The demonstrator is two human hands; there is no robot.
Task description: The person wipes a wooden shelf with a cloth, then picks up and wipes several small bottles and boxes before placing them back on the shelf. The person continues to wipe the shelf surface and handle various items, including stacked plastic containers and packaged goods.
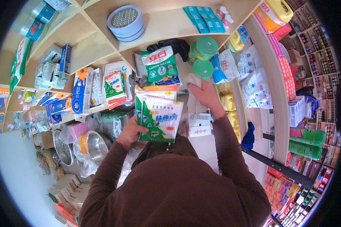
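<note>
My left hand (132,130) grips several flat green-and-white printed packets (162,119) by their left edge, in front of my chest. In my right hand (203,95) is a pale cloth (195,103), hanging down at the shelf's front edge. Behind the packets, a green-and-white detergent bag (160,66) leans on the shelf, with a black plastic bag (173,46) behind it. Green-lidded round tubs (203,69) stand just beyond my right hand. A blue-and-white bag (224,66) is to their right. More similar packets (115,88) rest in the compartment on the left.
Stacked round metal-faced discs (126,22) and teal packets (204,20) lie on the shelf above. Boxes (81,90) fill the left compartments, with steel basins (93,147) below. A white carton (199,124) stands low ahead. A black metal bar (275,164) crosses at the right.
</note>
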